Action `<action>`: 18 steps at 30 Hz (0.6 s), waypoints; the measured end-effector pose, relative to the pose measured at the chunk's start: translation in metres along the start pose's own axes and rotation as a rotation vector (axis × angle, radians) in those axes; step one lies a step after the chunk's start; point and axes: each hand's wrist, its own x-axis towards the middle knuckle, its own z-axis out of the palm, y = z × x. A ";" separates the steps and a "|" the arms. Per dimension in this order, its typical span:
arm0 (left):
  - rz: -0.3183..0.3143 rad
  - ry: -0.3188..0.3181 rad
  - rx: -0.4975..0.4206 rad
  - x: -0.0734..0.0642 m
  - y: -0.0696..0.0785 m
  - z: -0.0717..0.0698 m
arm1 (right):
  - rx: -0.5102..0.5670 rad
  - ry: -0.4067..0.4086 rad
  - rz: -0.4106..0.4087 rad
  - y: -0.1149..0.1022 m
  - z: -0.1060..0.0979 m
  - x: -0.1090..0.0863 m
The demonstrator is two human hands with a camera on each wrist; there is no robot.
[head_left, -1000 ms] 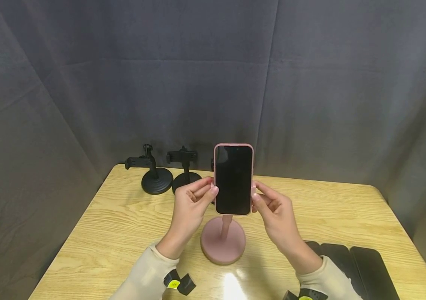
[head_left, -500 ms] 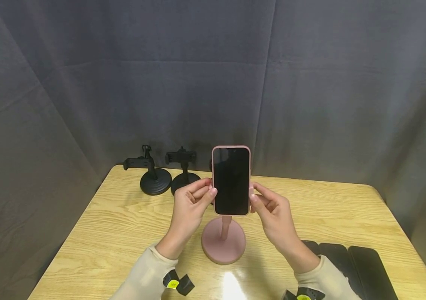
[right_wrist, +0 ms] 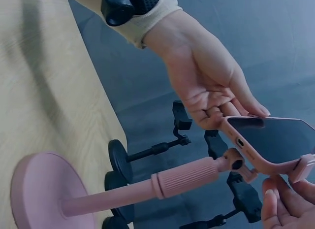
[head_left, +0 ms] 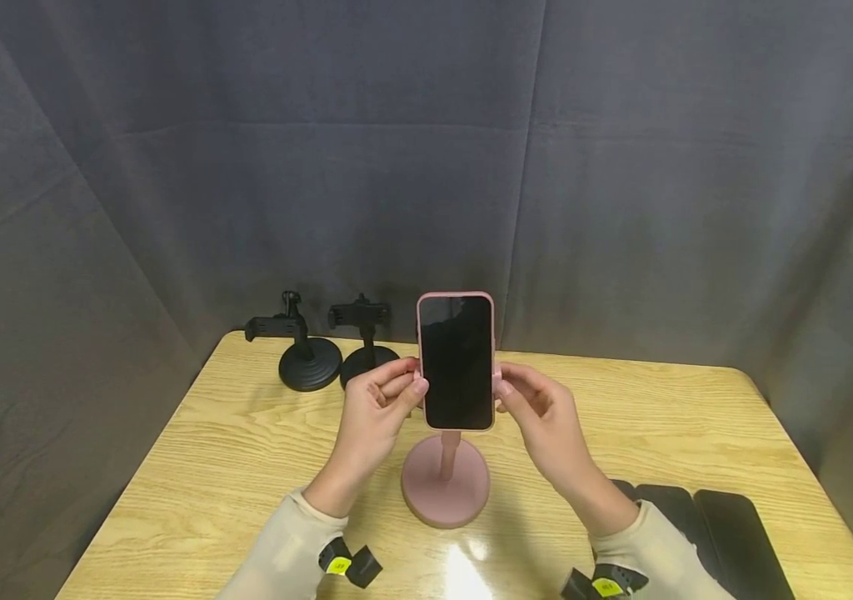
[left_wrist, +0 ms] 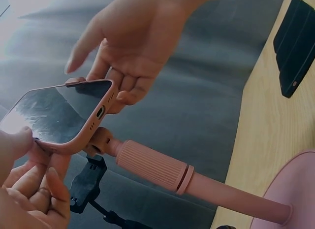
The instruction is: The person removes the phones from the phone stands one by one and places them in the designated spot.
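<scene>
A phone (head_left: 458, 362) in a pink case stands upright in the clamp of a pink phone stand (head_left: 446, 492). Its screen is dark. At the phone's left side, my left hand (head_left: 376, 417) pinches the clamp's edge, thumb in front and fingers behind. On the opposite side my right hand (head_left: 552, 429) has thumb and forefinger at the pink clamp arm (right_wrist: 302, 167). The left wrist view shows the right thumb slightly off the phone's edge. Below the phone, the ribbed collar (left_wrist: 155, 165) of the stem is bare. The back of the clamp is largely hidden.
Two black phone stands (head_left: 310, 364) show at the back left; the right wrist view has another black base (right_wrist: 115, 223) beyond them. Several dark flat phones (head_left: 740, 533) lie at the front right, partly behind the right sleeve. Grey curtains (head_left: 321, 167) surround the wooden table (head_left: 246, 467).
The phone and both hands have shifted slightly left in the head view, partly with the view itself. The right thumb has moved slightly at the clamp arm. The stand's base stays put.
</scene>
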 end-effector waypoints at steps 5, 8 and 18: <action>-0.001 -0.006 -0.002 0.001 -0.001 -0.002 | 0.001 -0.006 -0.009 -0.008 0.000 0.014; 0.002 -0.008 0.006 0.001 -0.001 -0.002 | -0.019 0.003 -0.003 -0.015 0.002 0.024; 0.027 -0.025 0.026 0.001 -0.003 -0.003 | 0.050 -0.061 0.113 -0.030 0.016 0.051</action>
